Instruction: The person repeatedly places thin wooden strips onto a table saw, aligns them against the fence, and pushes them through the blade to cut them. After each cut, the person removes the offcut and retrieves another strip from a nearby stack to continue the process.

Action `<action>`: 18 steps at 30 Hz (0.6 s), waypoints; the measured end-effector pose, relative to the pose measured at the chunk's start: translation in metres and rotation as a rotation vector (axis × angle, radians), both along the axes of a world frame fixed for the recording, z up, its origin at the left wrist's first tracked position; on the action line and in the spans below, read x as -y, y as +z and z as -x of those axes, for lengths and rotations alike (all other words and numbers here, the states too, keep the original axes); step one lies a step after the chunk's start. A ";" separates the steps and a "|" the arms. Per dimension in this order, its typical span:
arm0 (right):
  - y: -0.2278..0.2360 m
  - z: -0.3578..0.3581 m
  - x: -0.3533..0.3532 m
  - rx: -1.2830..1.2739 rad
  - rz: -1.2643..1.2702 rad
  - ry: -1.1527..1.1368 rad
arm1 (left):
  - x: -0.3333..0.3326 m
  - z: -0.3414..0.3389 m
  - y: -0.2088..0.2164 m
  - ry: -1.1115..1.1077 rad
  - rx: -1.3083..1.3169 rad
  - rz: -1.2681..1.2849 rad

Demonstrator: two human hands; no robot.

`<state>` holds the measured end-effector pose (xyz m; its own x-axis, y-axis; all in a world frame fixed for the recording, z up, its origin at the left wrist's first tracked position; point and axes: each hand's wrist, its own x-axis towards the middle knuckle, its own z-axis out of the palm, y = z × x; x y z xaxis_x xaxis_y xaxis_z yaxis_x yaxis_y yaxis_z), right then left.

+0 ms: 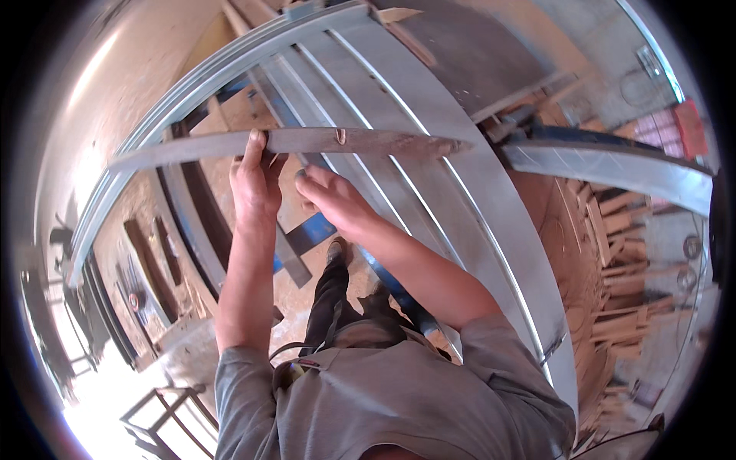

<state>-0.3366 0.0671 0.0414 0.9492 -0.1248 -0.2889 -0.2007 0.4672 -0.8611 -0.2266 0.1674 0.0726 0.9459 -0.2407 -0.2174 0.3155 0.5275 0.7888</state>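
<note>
A long brown wooden plank (pixel 368 142) spans the space ahead of me, with a small notch near its middle. Its right end overlies the large grey metal table in the picture. My left hand (pixel 257 176) is closed round the plank left of the notch, thumb on its near face and fingers behind it. Just below the plank, to the right of that grip, my right hand (pixel 333 198) has its fingers curled in. A small dark spot shows at its fingertips; what it is, I cannot make out.
The grey metal table (pixel 460 180) with long bright grooves slants from far left to near right. A metal rail (pixel 215 73) curves along its far left. Wood offcuts (pixel 621 268) lie piled at the right. Dark beams (pixel 192 207) lie at the left, and a metal frame (pixel 172 418) stands near left.
</note>
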 end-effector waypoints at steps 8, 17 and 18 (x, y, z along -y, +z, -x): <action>-0.016 -0.016 0.039 0.048 -0.732 -0.475 | 0.019 0.050 -0.006 -0.437 0.006 -0.348; -0.008 -0.008 0.101 -0.019 -0.470 -0.624 | -0.048 0.042 0.033 -0.254 1.238 -1.812; -0.007 -0.005 0.107 -0.025 -0.431 -0.610 | -0.048 0.036 0.026 -0.212 1.259 -1.882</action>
